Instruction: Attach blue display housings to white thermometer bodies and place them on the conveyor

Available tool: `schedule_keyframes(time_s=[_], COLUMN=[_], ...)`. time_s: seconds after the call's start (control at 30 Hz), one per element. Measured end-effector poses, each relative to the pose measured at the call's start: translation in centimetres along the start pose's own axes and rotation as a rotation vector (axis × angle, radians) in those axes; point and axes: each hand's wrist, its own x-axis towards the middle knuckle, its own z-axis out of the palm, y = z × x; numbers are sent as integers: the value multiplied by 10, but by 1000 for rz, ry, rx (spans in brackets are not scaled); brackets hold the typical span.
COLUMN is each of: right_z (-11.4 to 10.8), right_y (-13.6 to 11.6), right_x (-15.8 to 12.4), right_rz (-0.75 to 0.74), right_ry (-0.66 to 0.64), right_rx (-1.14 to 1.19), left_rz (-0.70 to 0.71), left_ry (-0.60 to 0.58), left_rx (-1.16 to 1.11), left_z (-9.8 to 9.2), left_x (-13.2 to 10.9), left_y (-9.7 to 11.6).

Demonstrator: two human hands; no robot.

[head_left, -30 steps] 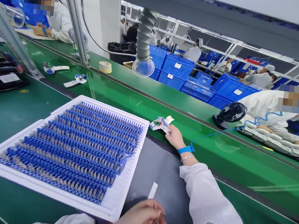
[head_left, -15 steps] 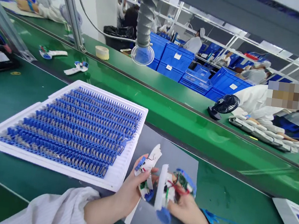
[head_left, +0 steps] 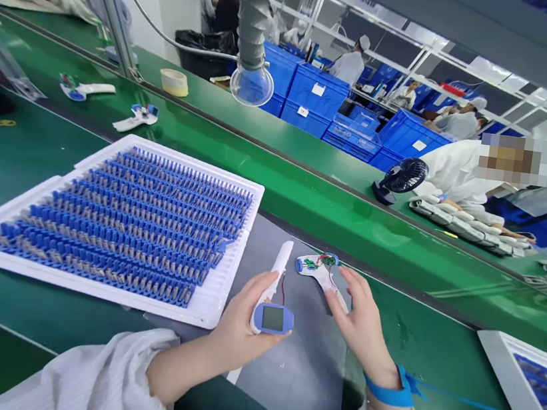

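My left hand is closed around a white thermometer shell half with a blue head and a small grey screen facing up. A thin red wire runs from it toward the other shell half, which lies on the grey mat with its green circuit board showing. My right hand rests with spread fingers against the handle end of that lying half. A blue wrist strap with a coiled cord circles my right wrist.
A white tray filled with rows of blue parts sits left of the mat. Beyond runs a green conveyor belt carrying other white-blue devices. A black fan, blue crates, a suction hose funnel and seated co-workers lie across it. Another white tray is at right.
The right hand fetched the device from the belt edge, both hands held its two halves, and now the circuit-board half lies on the mat while the left hand keeps the screen half.
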Motion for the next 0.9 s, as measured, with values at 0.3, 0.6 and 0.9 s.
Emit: schedule_keyframes(time_s=[0.3,0.6,0.9], right_z=[-17,-19,-11], right_y=[-88,-79,-81], right_x=[5,1,2], right_rz=[-544,-638,-821], right_ry=[-357,-320,36], right_rx=[-111,246,56], left_rz=[128,-257,-434], left_ry=[-88,-696,-648], left_rx=[314,-336,-762], left_z=[-3,-14,-8], left_x=[5,2,-1], left_y=[0,17,8])
